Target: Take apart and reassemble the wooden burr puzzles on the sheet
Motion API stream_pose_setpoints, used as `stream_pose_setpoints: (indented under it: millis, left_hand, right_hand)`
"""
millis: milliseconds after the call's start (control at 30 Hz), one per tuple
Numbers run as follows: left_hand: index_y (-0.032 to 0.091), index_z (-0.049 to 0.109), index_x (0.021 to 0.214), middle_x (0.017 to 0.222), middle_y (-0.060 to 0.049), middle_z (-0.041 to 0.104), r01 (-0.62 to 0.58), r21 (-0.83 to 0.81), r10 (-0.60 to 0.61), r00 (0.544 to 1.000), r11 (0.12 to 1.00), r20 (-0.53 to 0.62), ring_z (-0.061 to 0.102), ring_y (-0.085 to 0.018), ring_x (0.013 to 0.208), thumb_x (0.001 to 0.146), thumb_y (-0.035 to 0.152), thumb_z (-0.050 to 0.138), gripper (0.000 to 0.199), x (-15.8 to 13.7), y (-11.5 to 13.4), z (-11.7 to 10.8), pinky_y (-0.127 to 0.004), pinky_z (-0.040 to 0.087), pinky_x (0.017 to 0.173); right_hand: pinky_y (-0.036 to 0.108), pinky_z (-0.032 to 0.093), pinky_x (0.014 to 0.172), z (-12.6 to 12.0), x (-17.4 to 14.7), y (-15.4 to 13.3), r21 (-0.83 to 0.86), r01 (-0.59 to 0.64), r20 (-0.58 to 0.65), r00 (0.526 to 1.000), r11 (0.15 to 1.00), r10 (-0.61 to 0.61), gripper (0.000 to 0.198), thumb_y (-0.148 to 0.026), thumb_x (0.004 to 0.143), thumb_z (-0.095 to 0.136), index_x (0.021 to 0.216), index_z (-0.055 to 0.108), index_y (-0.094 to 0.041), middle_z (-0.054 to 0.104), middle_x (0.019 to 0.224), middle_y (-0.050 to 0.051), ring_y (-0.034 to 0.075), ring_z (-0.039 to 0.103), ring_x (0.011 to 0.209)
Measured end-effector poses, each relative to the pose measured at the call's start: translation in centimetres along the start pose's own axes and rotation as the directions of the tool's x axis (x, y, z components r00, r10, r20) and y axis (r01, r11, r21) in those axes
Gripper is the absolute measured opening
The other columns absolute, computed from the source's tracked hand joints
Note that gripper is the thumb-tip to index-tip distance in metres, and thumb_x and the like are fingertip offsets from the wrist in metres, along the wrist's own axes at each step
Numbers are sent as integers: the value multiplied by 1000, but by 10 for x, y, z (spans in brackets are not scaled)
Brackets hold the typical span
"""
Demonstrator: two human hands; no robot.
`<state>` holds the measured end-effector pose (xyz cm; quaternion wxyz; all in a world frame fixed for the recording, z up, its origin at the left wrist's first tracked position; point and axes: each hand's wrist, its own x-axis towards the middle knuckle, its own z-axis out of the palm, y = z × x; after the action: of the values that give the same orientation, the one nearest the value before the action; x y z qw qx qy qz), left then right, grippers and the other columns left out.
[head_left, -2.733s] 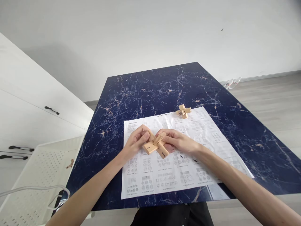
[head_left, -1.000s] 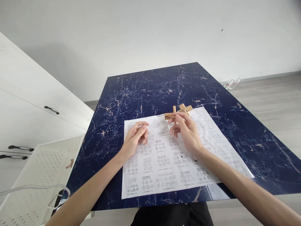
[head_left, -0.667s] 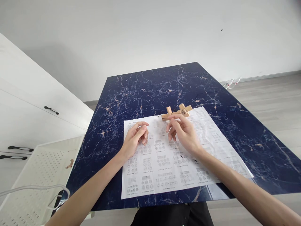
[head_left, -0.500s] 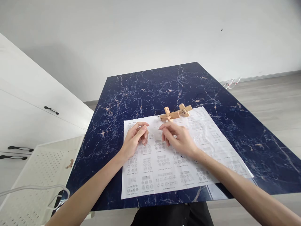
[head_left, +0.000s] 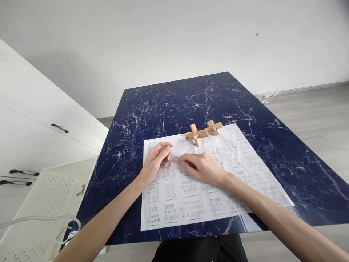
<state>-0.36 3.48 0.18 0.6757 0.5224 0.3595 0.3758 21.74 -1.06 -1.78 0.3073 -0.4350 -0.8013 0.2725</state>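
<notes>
Two wooden puzzle crosses (head_left: pixel 196 135) look assembled, what remains is unclear, and left hand (head_left: pixel 156 161) and right hand (head_left: pixel 204 168) curl loosely, empty.

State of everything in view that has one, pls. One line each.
Left hand: loosely curled, nothing seen in it
Right hand: loosely curled over the sheet, nothing seen in it
Left wooden cross: pieces joined, untouched by either hand
Wooden cross marked G: pieces joined, untouched by either hand
Printed sheet: unfolded, creased
White bin: open-topped, small wooden piece showing inside
Cupboard doors: shut
</notes>
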Motion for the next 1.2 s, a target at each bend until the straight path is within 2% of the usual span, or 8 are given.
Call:
stream_pose_setpoints:
  millis: [1200]
  left_hand:
    - [20, 65, 111, 69, 6, 56, -1, 3, 1, 1000, 1000, 0, 49, -9, 53, 102, 42, 72, 25, 0, -2, -1, -24, 43, 54]
  right_hand:
    - [30, 38, 58, 0, 0, -1, -43, 12, 13, 1000, 999, -12, 31, -24, 108, 42, 109, 73, -18, 73, 75, 2, 12, 53, 54]
